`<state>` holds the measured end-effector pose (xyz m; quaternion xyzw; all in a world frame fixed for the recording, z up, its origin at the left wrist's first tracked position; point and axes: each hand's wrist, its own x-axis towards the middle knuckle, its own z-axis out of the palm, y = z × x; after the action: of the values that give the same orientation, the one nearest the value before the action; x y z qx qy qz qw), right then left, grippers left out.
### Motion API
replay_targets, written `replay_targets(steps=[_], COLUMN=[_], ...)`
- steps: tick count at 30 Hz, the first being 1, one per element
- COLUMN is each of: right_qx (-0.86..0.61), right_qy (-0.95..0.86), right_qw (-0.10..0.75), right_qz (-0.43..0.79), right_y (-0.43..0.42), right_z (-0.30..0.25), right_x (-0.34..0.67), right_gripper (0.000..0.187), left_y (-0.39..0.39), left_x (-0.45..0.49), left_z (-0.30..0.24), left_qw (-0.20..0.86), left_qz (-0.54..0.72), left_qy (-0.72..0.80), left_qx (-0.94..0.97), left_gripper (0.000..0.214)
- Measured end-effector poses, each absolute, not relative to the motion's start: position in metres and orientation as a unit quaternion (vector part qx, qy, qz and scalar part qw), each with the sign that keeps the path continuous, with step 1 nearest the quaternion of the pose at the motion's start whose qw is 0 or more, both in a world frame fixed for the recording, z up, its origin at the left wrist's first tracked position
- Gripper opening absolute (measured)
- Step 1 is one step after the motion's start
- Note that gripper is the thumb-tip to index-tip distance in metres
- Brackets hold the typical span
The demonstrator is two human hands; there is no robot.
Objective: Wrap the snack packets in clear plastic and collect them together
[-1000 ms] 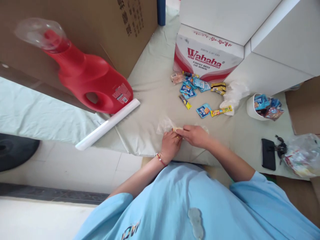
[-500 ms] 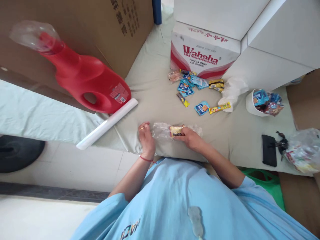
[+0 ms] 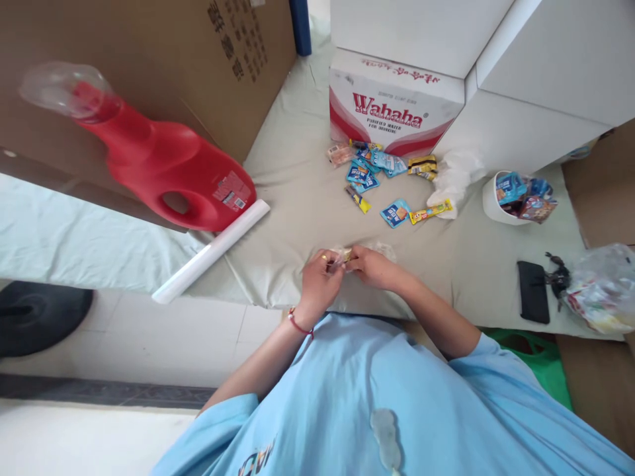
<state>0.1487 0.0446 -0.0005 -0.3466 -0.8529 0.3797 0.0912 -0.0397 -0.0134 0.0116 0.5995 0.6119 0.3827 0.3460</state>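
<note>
My left hand (image 3: 321, 277) and my right hand (image 3: 371, 266) meet at the front edge of the cloth-covered table (image 3: 297, 198). Both are closed on a clear plastic bag (image 3: 377, 249) with a small yellow snack packet (image 3: 346, 254) inside it, pinched between the fingertips. A red string bracelet circles my left wrist. Beyond my hands, several small blue and yellow snack packets (image 3: 380, 178) lie scattered on the cloth.
A red detergent jug (image 3: 163, 165) leans at the left beside a white roll (image 3: 211, 251). A Wahaha carton (image 3: 391, 106) and white boxes stand behind. A white cup of packets (image 3: 513, 198), a black phone (image 3: 532, 299), keys and a filled plastic bag (image 3: 600, 291) sit at the right.
My left hand came back from the bag's left end to meet my right hand. The bag, stretched out flat half a second ago, is now bunched between both hands.
</note>
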Motion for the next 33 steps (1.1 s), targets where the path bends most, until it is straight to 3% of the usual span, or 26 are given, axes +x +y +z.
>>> replay_targets(steps=[6,10,13,15,18,21,26,33], right_qx=[-0.261,-0.459,-0.596,-0.615,-0.609,-0.595,-0.544,-0.529], right_qy=[-0.858,-0.798,-0.753,-0.747,-0.727,-0.69,-0.744,-0.806], right_qw=[0.135,0.184,0.158,0.154,0.217,0.244,0.195,0.058], right_qz=[0.421,0.345,0.228,0.199,0.231,0.334,0.335,0.258], right_y=[0.046,0.043,0.033,0.026,0.025,0.037,0.061,0.06], right_z=[0.011,0.0,-0.017,-0.025,-0.024,-0.009,0.017,0.018], right_x=[0.175,0.193,0.2,0.205,0.211,0.204,0.146,0.089], right_gripper=[0.032,0.036,0.045,0.03,0.014,0.017,0.01,0.025], left_y=[-0.005,-0.017,-0.024,-0.026,-0.026,-0.026,-0.022,-0.024], left_x=[-0.025,-0.023,-0.018,-0.017,-0.018,-0.019,-0.016,-0.039], left_z=[0.002,-0.003,-0.007,-0.011,-0.013,-0.013,-0.01,-0.004], left_qw=[0.291,0.172,0.119,0.101,0.09,0.092,0.12,0.178], left_qz=[0.287,0.178,0.145,0.131,0.121,0.116,0.114,0.178], left_qy=[0.557,0.564,0.548,0.543,0.538,0.531,0.512,0.478], left_qx=[0.723,0.787,0.815,0.823,0.829,0.834,0.843,0.841], left_gripper=[0.033,0.041,0.043,0.044,0.044,0.045,0.044,0.03])
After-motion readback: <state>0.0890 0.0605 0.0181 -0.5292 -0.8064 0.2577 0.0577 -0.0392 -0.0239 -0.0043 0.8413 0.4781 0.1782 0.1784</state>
